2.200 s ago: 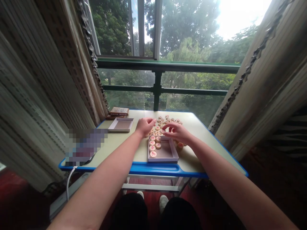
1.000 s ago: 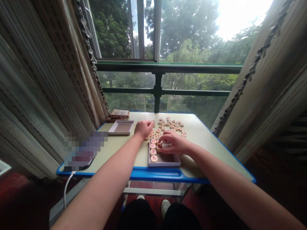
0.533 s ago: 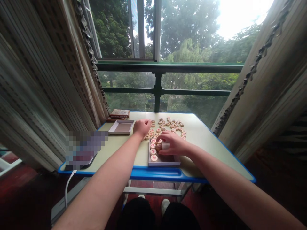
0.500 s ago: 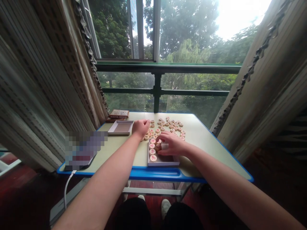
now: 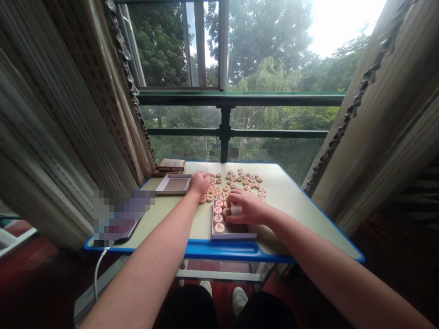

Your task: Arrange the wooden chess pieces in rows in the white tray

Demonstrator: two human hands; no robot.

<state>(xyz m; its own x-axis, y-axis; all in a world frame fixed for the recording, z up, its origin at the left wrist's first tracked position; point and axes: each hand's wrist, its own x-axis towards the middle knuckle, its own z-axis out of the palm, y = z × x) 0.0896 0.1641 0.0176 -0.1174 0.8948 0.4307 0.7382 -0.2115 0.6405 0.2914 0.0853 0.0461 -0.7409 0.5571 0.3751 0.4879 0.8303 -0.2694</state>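
Note:
Round wooden chess pieces (image 5: 245, 179) with red characters lie scattered on the pale table (image 5: 288, 196). A shallow grey box (image 5: 236, 232) near the front edge holds a column of pieces (image 5: 218, 219) along its left side. My right hand (image 5: 247, 208) rests over the box, fingers curled and pinched on a piece at the second column. My left hand (image 5: 199, 182) lies knuckles up on the loose pieces beyond the box's far left corner, fingers curled; what it holds is hidden.
An empty grey box lid (image 5: 173, 184) sits at the table's back left, with a stack of brown boxes (image 5: 170, 165) behind it. A blurred device (image 5: 120, 214) with a white cable lies at the left front. Curtains flank the window railing (image 5: 224, 132).
My right hand came back from the loose pieces into the box and settled beside the column of pieces. My left hand shifted slightly left among the loose pieces.

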